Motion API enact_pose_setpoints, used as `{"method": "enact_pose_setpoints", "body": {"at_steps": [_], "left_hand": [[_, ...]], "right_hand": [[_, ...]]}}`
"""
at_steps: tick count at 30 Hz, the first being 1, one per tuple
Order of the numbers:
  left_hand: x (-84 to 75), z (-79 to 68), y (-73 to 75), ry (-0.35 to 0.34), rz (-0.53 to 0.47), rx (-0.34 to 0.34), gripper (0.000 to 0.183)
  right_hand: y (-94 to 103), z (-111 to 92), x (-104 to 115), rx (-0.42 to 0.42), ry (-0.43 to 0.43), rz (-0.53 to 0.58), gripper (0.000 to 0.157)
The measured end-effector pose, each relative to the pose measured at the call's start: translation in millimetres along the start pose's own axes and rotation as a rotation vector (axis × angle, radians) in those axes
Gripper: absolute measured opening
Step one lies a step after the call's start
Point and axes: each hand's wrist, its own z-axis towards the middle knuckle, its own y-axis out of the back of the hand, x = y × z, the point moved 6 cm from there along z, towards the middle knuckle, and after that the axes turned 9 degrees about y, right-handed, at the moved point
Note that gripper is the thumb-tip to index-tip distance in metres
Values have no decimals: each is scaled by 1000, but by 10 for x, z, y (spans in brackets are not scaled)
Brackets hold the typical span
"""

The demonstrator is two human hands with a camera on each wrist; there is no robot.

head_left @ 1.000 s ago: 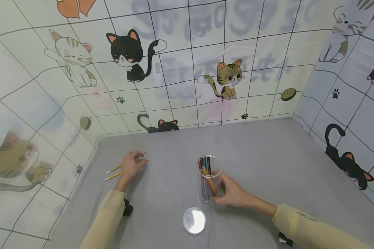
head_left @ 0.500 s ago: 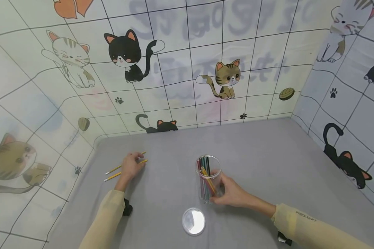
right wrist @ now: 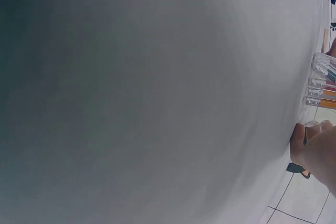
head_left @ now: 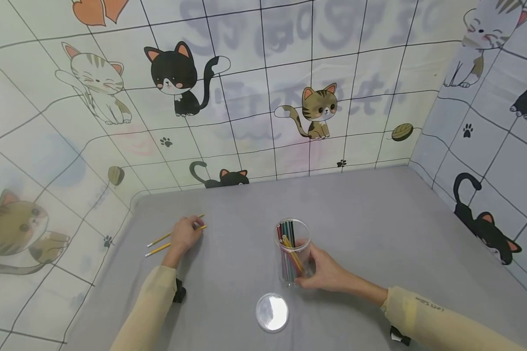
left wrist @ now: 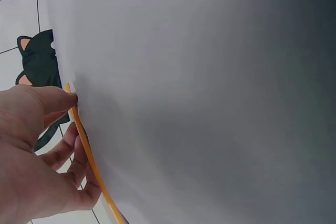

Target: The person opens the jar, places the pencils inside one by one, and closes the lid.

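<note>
Two yellow pencils lie on the table at the left, their white-ended tails toward me. My left hand (head_left: 186, 235) is over them, its thumb and fingers pinching the nearer pencil (head_left: 159, 249); in the left wrist view this pencil (left wrist: 90, 156) runs between thumb and fingers. The farther pencil (head_left: 159, 239) passes partly hidden beside the hand. My right hand (head_left: 327, 270) grips the side of a clear round jar (head_left: 292, 250), which stands upright. Dark, coloured and yellow pencils (head_left: 287, 230) lean inside it. At the edge of the right wrist view, the right hand (right wrist: 317, 153) is partly cut off.
A clear round lid (head_left: 272, 312) lies flat on the grey table (head_left: 228, 273), in front of the jar. Cat-printed cloth walls (head_left: 254, 122) rise at the back and both sides. Black wrist straps (head_left: 179, 291) show at the sleeve cuffs.
My left fingers have drawn in slightly on the nearer pencil. The right hand keeps its grip on the jar. The whole head view has shifted a little.
</note>
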Motion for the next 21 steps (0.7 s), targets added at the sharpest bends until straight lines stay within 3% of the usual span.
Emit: {"method": "enact_pose_setpoints", "body": {"at_steps": [6,15,21], "left_hand": [[-67,-32,31,-54,-2,-5,16],[-119,-55,45,-65,34,28,18],[-258,-55,203,-111,-38,30,20]], "right_hand": [[-7,9,11,0,3,7,76],[-16,10,20,11,-20,11,75],[-6,6,40,13,-28,-11,77]]}}
